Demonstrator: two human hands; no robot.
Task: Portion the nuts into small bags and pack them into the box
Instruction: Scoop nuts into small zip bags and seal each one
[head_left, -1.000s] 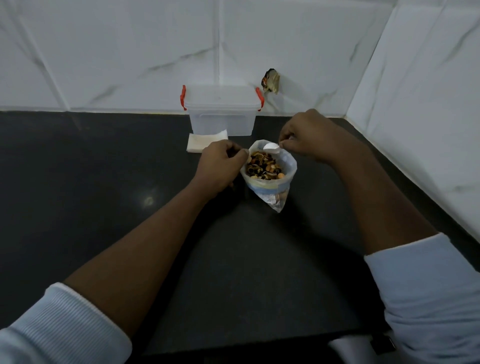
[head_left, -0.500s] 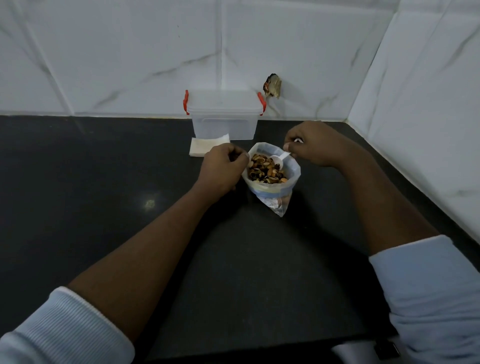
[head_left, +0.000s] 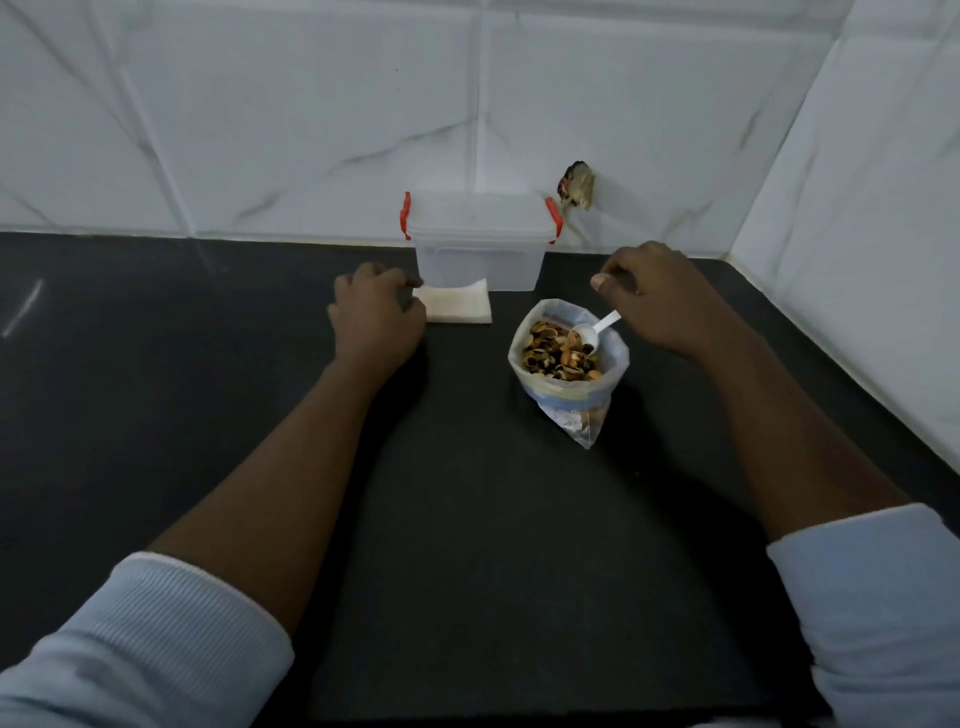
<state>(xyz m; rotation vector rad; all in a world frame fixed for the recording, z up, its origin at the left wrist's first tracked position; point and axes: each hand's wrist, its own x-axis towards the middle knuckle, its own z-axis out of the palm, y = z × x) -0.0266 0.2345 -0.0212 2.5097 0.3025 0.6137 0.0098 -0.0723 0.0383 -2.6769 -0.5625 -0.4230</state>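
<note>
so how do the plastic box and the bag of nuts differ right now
The plastic box is rigid, with its lid on and red latches at both ends; the bag of nuts is soft, with its mouth open. The box looks empty, whereas the bag holds nuts and a white spoon. The box stands against the wall, the bag nearer the person. Both are see-through plastic on the dark counter.

The right hand (head_left: 660, 299) hides the spoon (head_left: 592, 332) handle's end (grip unclear); both sleeves run off-frame

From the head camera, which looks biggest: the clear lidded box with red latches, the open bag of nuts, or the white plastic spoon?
1. Clear lidded box
2. Open bag of nuts, nearly as big, and nearer the camera, so unsure
3. White plastic spoon, clearly smallest
</note>
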